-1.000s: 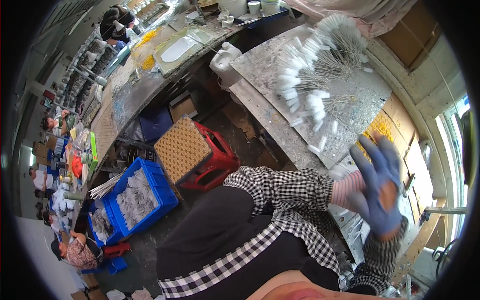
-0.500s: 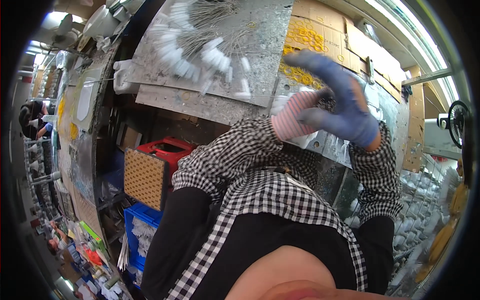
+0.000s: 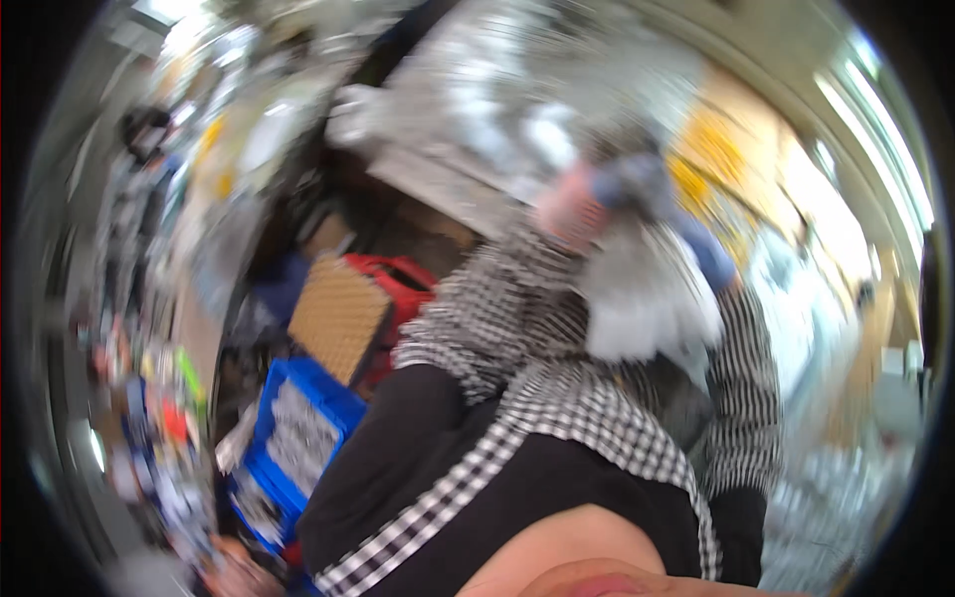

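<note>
Motion smears this view. My left hand (image 3: 571, 208), in a pink-and-white striped glove, is closed at the neck of a bundle of white brushes (image 3: 649, 297). Beside it my right hand (image 3: 699, 246), in a blue glove, curves over the same bundle with its fingers wrapped round the upper part. The white bristle ends fan out below the hands, toward my apron. Dark, blurred stems show above the gloves. More white brushes (image 3: 477, 124) with thin wire stems lie on the grey worktable (image 3: 438, 189) beyond my hands.
Yellow rings (image 3: 711, 149) lie on cardboard at the right of the worktable. Left of my lap stand a stool with a patterned tan seat (image 3: 338, 316), a red plastic thing (image 3: 403, 289) behind it, and a blue crate (image 3: 343, 403) holding pale pieces. Another person (image 3: 146, 134) is at far left.
My right hand, spread open before, has closed round the bundle beside my left. The white bristles now hang in full view below the gloves. The whole view has swung and blurred.
</note>
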Motion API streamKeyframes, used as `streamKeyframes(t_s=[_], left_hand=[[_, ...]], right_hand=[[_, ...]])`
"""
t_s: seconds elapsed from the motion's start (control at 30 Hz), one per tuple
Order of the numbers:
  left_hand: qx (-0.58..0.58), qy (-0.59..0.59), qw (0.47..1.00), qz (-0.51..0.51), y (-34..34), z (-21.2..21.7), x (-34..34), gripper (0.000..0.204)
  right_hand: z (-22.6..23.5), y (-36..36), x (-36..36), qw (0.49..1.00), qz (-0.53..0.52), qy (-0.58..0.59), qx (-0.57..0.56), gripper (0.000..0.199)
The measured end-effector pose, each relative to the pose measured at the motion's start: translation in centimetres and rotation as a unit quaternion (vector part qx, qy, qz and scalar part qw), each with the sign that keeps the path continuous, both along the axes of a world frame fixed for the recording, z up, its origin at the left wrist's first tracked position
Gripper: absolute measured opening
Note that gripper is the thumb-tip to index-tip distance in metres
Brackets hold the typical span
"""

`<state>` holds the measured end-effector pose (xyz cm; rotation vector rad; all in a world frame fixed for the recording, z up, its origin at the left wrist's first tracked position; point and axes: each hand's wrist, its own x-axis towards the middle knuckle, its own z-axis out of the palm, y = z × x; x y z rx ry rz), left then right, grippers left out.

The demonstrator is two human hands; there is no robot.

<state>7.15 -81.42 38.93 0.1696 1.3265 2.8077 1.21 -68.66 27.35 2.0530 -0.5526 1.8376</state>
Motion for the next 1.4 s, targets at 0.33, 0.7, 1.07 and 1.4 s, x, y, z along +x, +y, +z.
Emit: streamKeyframes(t_s=[0.33,0.7,1.07,1.4], left_hand=[[0.125,0.096,0.98,-0.124,-5.2,-6.0,-1.2,0.025],[-0.158,0.232,0.96,-0.005,-4.2,-3.2,0.3,0.022],[-0.26,0.304,0.894,0.202,10.6,-11.1,-0.8,0.036],[-0.249,0.285,0.924,0.06,11.9,-11.8,0.8,0.017]], right_hand=[[-3.8,6.7,2.1,0.602,-0.211,-0.5,0.586,0.064],[4.9,9.3,3.1,0.666,-0.498,-0.459,0.312,0.041],[-3.6,12.4,8.9,0.613,-0.635,-0.402,0.243,0.035],[-2.6,9.6,11.4,0.561,-0.601,-0.54,0.178,0.04]])
